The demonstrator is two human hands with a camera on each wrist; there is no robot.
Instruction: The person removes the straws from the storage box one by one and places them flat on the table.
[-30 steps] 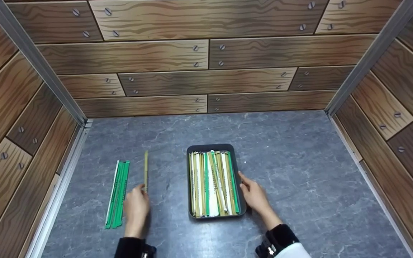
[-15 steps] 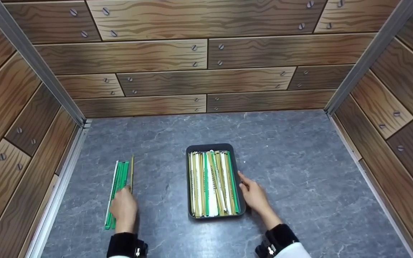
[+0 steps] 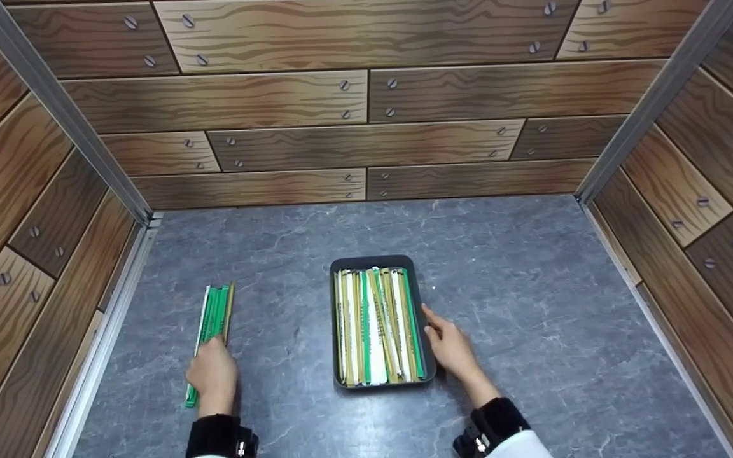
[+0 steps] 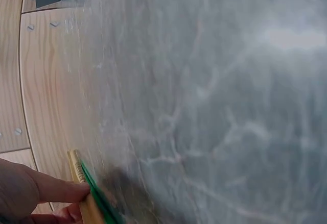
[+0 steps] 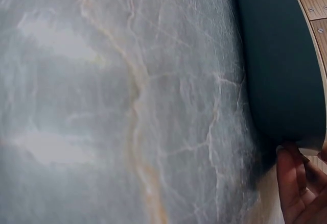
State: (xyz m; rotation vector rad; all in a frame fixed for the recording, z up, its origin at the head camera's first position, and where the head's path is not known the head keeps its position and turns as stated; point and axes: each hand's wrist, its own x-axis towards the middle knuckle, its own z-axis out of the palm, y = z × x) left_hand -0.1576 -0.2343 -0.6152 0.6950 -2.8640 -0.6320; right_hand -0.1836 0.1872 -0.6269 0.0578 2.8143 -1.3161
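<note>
My left hand (image 3: 214, 372) pinches a slim gold stick packet (image 3: 230, 312) at the left, its far end projecting past the fingers. It lies alongside several green stick packets (image 3: 214, 304), whose lower part my hand mostly covers. In the left wrist view, thumb and fingers grip the printed gold packet (image 4: 77, 168), with a green packet (image 4: 97, 188) right against it. A dark rectangular tray (image 3: 373, 262) in the middle is filled with long white, gold and green packets (image 3: 379, 331). My right hand (image 3: 452, 346) touches the tray's right side, fingertips at its outer wall (image 5: 281, 60).
A grey marbled tabletop (image 3: 519, 273) spreads around the tray. Wood-patterned walls (image 3: 366, 140) with metal corner posts (image 3: 653, 95) enclose it at the back and both sides. A white-edged packet (image 3: 203, 312) borders the green group on its left.
My left hand has carried the gold packet leftward, from over the table between pile and tray to right beside the green packets. My right hand and the tray stay as they were.
</note>
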